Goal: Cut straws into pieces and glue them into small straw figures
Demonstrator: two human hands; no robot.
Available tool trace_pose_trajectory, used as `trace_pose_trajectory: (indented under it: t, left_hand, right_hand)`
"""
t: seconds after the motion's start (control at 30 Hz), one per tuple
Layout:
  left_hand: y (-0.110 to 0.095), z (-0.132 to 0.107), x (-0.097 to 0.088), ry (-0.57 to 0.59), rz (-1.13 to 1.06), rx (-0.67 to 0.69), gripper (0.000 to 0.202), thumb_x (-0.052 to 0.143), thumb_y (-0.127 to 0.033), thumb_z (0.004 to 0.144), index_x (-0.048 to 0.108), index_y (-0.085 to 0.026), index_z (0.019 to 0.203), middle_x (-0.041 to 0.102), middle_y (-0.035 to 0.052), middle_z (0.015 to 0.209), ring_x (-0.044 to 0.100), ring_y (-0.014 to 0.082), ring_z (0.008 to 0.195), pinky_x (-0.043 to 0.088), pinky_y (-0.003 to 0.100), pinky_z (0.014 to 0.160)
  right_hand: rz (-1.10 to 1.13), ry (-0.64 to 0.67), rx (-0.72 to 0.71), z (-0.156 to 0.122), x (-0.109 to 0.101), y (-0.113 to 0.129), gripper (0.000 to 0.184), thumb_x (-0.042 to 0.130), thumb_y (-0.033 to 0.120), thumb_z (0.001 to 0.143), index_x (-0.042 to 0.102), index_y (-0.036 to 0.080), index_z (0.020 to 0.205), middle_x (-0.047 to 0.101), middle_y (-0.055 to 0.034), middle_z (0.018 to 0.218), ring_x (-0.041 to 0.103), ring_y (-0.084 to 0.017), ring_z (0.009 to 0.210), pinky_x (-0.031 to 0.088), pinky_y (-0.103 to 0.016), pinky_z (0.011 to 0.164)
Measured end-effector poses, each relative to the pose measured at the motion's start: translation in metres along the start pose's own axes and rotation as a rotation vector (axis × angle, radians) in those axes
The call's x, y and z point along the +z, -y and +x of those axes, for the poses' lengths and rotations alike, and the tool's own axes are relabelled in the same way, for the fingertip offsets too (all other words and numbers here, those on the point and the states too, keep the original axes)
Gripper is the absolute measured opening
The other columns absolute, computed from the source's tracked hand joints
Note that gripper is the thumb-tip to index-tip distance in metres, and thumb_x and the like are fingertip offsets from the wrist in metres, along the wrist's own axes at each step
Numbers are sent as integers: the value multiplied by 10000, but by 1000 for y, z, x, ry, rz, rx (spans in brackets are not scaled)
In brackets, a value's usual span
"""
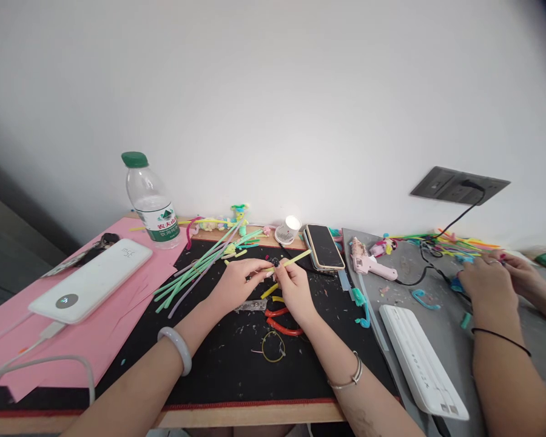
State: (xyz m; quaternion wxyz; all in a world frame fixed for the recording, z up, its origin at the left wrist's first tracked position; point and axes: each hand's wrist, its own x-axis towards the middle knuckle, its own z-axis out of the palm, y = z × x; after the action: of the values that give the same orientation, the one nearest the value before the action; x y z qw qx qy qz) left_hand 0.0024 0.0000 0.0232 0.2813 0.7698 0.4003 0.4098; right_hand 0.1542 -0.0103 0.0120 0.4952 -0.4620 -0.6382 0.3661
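My left hand (pixel 237 283) pinches one end of a short yellow pipe cleaner (pixel 299 257) between thumb and fingers. Closed on the same strip, my right hand (pixel 295 292) meets the left at the fingertips, and the free end sticks out up to the right. Both hands are above a black mat (pixel 209 370). Below the right wrist lie red curved handles (pixel 286 329), partly covered, and yellow pieces (pixel 269 291); the tool they belong to is hidden. A small clear plastic piece (pixel 253 305) and a thin yellowish loop (pixel 273 347) are close by.
Green and purple pipe cleaners (pixel 188 279) lie at left, near a water bottle (pixel 157 209) and white power bank (pixel 91 279). A phone (pixel 325 247), paper cup (pixel 290 227) and pink glue gun (pixel 368 261) stand behind. Another person's hands (pixel 489 282) work at right, beside another power bank (pixel 421 358).
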Motion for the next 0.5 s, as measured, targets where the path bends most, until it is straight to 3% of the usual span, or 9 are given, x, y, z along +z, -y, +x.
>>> trace_pose_trajectory:
  t: [0.13,0.23,0.4,0.5]
  left_hand:
    - [8,1,-1,-6,30,-52,178,483,-239,812,655,-198,833,693,14,809,634,147,731,474,252,698]
    - [16,3,-3,-118,-44,-192,164,498,-277,797,636,-188,816,680,17,733,641,151,668,483,259,654]
    - [23,8,-7,-292,-294,-404,180,548,-318,748,599,-159,816,664,35,704,638,155,612,506,276,622]
    - [25,10,-10,-334,-385,-439,248,569,-365,735,601,-139,832,650,36,681,618,142,570,501,270,588]
  right_hand:
    - [-186,114,-17,5,-9,6,260,404,326,861,491,170,672,446,25,605,387,-93,532,314,-218,522]
    - [-362,251,-36,6,-26,17,80,532,255,767,514,180,789,494,27,662,435,-100,576,350,-219,563]
    - [-547,531,-35,-5,-46,27,355,589,118,615,521,191,956,533,-31,927,494,-146,832,395,-246,730]
    - [-648,609,31,-12,-44,29,328,548,106,599,514,175,918,531,-52,916,487,-162,823,396,-251,710]
